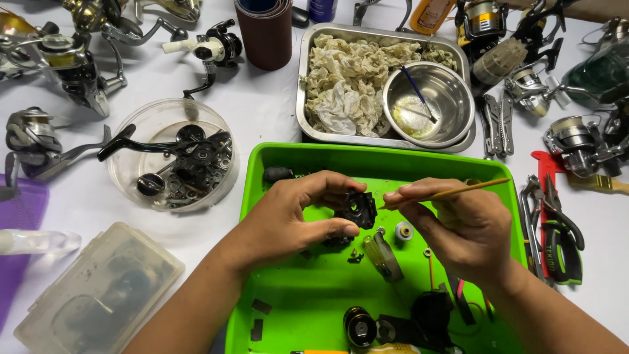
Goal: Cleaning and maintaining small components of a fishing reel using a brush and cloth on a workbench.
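Over the green tray [275, 308] the left hand [288, 219] pinches a black reel part [359, 208] — the right hand's [458, 226] thin brush [452, 192] lies level, tip touching its right side.

A white tabletop [268, 111] fills the whole view; no wall, floor or window shows. The light is even and bright, with only soft, short shadows under the clutter. At the far right corner a strip of brown surface [590, 8] edges the white. On the near left a purple mat [19, 216] lies flat on the tabletop, running off the left edge.
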